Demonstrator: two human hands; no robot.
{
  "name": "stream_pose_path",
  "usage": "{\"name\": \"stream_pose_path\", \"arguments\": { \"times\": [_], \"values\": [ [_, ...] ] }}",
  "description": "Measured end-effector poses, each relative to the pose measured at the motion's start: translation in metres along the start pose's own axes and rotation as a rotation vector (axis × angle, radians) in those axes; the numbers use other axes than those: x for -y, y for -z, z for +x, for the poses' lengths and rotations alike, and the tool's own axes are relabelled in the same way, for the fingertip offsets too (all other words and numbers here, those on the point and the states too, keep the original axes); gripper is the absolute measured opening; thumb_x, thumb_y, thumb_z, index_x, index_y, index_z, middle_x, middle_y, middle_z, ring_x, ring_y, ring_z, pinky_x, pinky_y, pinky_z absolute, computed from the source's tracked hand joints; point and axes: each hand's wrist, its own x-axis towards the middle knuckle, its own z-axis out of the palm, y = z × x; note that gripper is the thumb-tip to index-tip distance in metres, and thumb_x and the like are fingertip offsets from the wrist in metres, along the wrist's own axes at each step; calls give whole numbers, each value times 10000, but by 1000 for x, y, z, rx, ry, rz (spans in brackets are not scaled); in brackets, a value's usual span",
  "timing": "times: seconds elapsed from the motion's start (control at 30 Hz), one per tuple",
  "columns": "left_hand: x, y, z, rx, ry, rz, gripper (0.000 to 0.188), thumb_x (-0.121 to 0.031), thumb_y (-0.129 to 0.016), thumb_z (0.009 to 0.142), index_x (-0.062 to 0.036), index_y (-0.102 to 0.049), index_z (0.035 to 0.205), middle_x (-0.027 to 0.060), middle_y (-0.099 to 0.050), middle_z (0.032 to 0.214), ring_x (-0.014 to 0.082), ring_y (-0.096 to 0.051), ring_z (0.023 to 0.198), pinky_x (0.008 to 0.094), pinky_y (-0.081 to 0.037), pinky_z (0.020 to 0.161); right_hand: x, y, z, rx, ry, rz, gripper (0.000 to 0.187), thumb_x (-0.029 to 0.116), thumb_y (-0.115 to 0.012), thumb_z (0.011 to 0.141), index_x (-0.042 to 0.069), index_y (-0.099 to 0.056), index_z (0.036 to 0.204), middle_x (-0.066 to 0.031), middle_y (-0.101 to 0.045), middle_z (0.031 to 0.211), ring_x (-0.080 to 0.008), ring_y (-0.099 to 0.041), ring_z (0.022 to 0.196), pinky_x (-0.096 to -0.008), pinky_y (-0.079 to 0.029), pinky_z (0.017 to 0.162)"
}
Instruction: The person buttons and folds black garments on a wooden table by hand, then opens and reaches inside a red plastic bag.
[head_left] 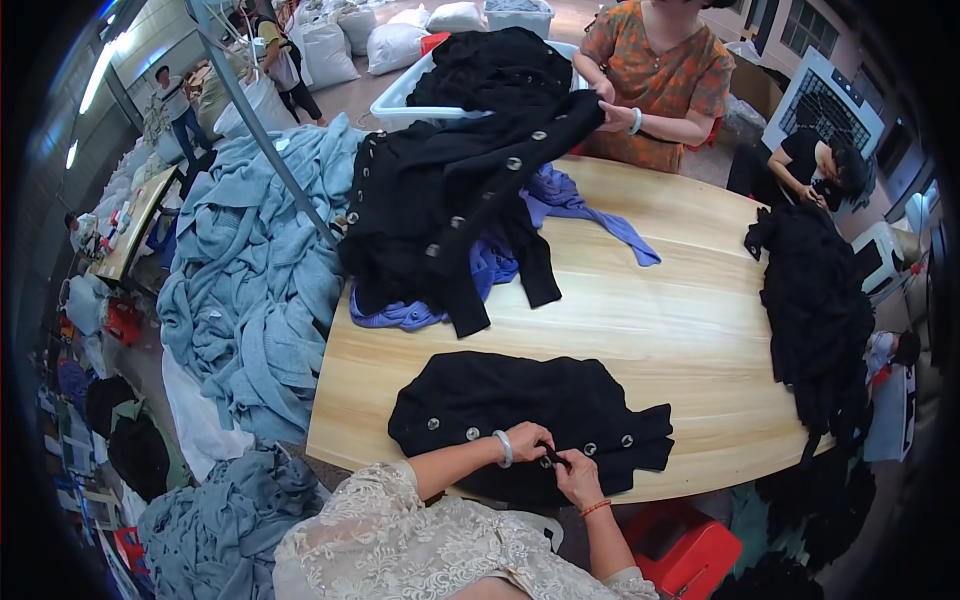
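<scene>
A black cardigan [510,390] with round shiny buttons lies spread at the near edge of the wooden table [640,310]. Both my hands meet at its button edge. My left hand [527,441], below a pale bangle, pinches the black cloth. Close beside it, my right hand [578,478], with a reddish bracelet at the wrist, grips the same edge with its fingers closed. A button shows between the hands; exactly what the fingertips press is too small to make out.
Across the table a person [655,80] holds up another black cardigan [440,190] over purple garments [590,215]. Blue-grey knitwear [255,270] is heaped at the left, black garments [815,300] hang over the right edge. A white tub [395,105] stands behind; a red box [685,550] sits below.
</scene>
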Motion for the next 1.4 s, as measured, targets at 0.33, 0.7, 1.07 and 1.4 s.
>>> {"name": "stream_pose_path", "arguments": {
  "times": [0.33, 0.7, 1.07, 1.4],
  "values": [
    [-40, 2, 0, -234, -214, 738, 123, -52, -608, 712, -86, -625, 829, 114, -559, 861, 286, -548, 818, 412, -442, 719, -26, 21, -32, -62, -104, -378, 145, 147, -584, 854, 87, -623, 981, -134, -593, 944, -371, -614, 802, -462, -496, 691],
    [-50, -57, 71, -45, -195, 757, 170, -67, -620, 764, -61, -616, 934, 112, -549, 919, 301, -573, 853, 414, -500, 741, -35, 17, -37, -240, -147, -185, 114, 128, -644, 802, 73, -640, 902, -110, -611, 897, -349, -636, 769, -442, -513, 676],
    [-39, -59, 60, -164, 109, 289, 121, -143, -649, 788, -25, -626, 806, 165, -617, 804, 368, -611, 799, 445, -499, 711, -37, 13, -27, -280, -176, -81, 184, 80, -666, 756, 63, -593, 924, -141, -611, 908, -374, -621, 813, -451, -502, 698],
    [-27, -70, 56, -126, -119, 576, 107, -128, -630, 786, -60, -594, 860, 140, -574, 821, 353, -599, 807, 433, -504, 681, -42, 16, -30, -103, -93, -125, 180, 85, -652, 785, 42, -563, 935, -161, -586, 932, -388, -618, 845, -469, -510, 739]
  ]
}}
